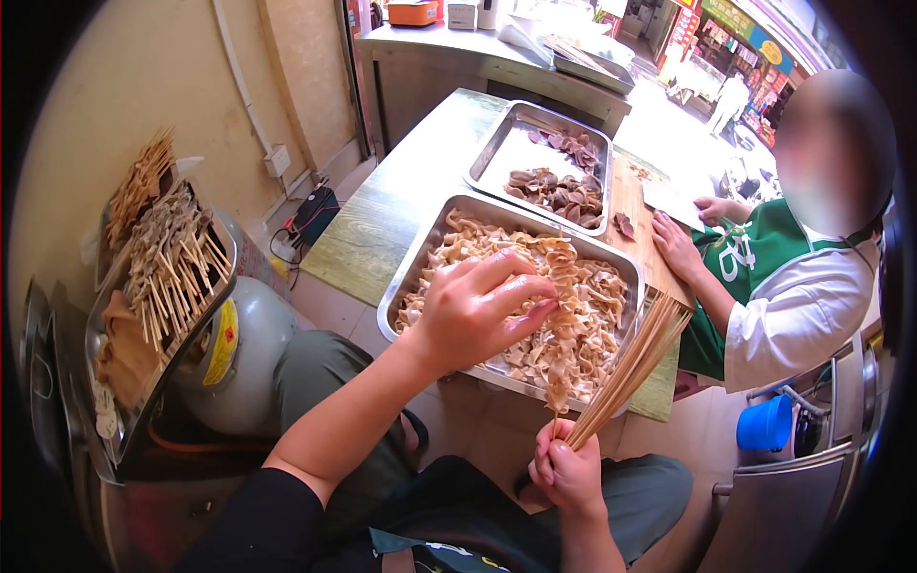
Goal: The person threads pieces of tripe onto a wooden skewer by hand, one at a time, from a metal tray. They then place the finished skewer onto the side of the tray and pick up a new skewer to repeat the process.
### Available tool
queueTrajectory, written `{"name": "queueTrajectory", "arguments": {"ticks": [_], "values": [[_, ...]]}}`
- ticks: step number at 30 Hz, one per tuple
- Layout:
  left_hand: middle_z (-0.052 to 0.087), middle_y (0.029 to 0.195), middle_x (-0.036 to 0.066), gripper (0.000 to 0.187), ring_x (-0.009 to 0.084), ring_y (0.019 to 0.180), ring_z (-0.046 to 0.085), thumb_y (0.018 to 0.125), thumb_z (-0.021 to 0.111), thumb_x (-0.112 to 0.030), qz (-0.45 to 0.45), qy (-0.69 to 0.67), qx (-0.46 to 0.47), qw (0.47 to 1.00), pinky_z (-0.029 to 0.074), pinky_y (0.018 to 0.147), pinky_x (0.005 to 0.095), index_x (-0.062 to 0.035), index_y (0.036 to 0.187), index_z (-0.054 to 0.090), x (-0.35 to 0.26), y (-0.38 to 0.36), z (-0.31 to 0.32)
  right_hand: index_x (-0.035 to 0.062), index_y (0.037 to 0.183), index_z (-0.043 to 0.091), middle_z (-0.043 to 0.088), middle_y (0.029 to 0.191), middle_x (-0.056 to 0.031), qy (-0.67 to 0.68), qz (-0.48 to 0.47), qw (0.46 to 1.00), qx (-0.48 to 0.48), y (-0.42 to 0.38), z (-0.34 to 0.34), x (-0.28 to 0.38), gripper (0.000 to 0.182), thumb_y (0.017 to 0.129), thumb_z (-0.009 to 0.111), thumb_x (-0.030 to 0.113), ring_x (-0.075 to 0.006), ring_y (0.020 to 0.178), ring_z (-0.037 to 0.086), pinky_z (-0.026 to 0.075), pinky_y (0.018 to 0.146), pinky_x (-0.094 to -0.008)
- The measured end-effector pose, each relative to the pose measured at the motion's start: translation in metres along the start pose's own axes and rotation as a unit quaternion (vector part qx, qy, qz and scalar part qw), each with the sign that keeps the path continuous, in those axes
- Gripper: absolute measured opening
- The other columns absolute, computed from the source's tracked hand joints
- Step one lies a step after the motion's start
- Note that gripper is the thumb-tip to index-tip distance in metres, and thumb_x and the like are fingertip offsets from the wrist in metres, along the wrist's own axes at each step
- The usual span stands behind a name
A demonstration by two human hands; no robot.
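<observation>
My right hand (568, 466) is closed around a bundle of thin bamboo skewers (626, 377) that fans up to the right. From the same fist rises one loaded skewer (560, 368), threaded with tan, folded slices of food. My left hand (487, 307) reaches over it, with thumb and fingers curled in at the skewered slices; the fingertips look wet. Under both hands lies a metal tray (394, 286) heaped with loose tan slices (516, 358).
Behind stands a second metal tray (475, 174) with dark brown slices (564, 196). At right, a co-worker in a green apron (750, 258) has both hands at a wooden board (630, 191). Loaded skewers (177, 258) fill a tray at left, beside a grey gas cylinder (244, 334).
</observation>
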State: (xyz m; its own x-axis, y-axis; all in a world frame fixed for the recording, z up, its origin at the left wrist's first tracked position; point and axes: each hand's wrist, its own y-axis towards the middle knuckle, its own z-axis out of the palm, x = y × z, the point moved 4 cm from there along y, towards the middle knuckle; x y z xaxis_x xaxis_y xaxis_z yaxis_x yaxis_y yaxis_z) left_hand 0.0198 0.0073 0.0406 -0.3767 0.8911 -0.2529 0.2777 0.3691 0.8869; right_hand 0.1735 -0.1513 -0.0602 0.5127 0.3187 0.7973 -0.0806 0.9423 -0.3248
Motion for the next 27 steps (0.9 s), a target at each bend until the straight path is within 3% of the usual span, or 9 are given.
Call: {"name": "queueTrajectory", "arguments": {"ticks": [5, 15, 27], "values": [[0.063, 0.079, -0.003, 0.023, 0.0107, 0.063, 0.060, 0.066, 0.081, -0.011, 0.043, 0.035, -0.004, 0.998, 0.044, 0.055, 0.0247, -0.0175, 0.085, 0.071, -0.0051, -0.0026, -0.0038, -0.0026, 0.078, 0.053, 0.046, 0.055, -0.0026, -0.014, -0.018, 0.999, -0.022, -0.0001, 0.0026, 0.0008, 0.016, 0.085, 0.040, -0.005, -0.0083, 0.038, 0.040, 0.036, 0.038, -0.0234], [0.063, 0.079, -0.003, 0.022, 0.0113, 0.063, 0.060, 0.066, 0.081, -0.010, 0.048, 0.044, -0.005, 0.998, 0.045, 0.055, 0.0242, -0.0157, 0.084, 0.070, -0.0064, -0.0021, -0.0025, -0.0029, 0.077, 0.054, 0.047, 0.055, -0.0025, -0.040, -0.035, 0.998, -0.031, -0.0019, 0.0033, 0.0032, 0.017, 0.085, 0.039, -0.006, -0.0078, 0.039, 0.041, 0.037, 0.039, -0.0222], [0.062, 0.080, 0.001, 0.018, 0.0168, 0.069, 0.063, 0.069, 0.081, -0.009, -0.003, -0.038, 0.032, 0.999, 0.051, 0.058, 0.0280, -0.0117, 0.082, 0.068, -0.0061, 0.0033, 0.0012, -0.0011, 0.077, 0.052, 0.047, 0.055, -0.0029, -0.057, -0.043, 0.997, -0.034, -0.0015, 0.0012, 0.0023, 0.015, 0.086, 0.041, -0.002, -0.0073, 0.037, 0.038, 0.036, 0.037, -0.0233]]}}
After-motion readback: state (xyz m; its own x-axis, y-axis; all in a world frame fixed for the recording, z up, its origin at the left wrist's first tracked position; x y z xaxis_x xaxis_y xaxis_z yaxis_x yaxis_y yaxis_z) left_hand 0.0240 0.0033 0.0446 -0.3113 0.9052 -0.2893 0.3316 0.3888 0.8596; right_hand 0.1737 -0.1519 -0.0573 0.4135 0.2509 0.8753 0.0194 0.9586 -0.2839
